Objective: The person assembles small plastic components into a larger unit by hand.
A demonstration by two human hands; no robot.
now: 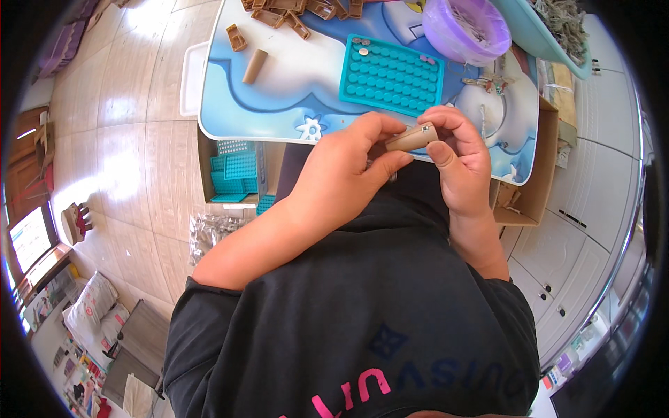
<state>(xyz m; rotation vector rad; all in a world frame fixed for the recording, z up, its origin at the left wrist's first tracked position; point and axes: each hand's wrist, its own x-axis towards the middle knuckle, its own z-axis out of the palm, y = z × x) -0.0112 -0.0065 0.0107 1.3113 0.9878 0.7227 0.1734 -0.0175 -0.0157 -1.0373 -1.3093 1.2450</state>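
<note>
A light brown cylinder [412, 139] with a small dark and silvery spot near its right end is held just over the table's near edge. My left hand [348, 157] grips its left part between thumb and fingers. At the other end, my right hand [463, 150] curls around it, thumb below and fingers above. Just beyond my hands lies a teal tray [397, 76] with rows of round hollows; a few small discs sit at its far corners. A similar brown cylinder [256, 66] lies on the table to the left.
Brown, boxy pieces [279, 17] pile at the table's [233, 115] far left. A purple, plastic-lined bowl [435, 42] and a teal basin [582, 66] of greyish bits are far right. Cardboard boxes [540, 174] stand below; the left one holds teal trays [237, 167]. White cabinets [592, 171] line the right.
</note>
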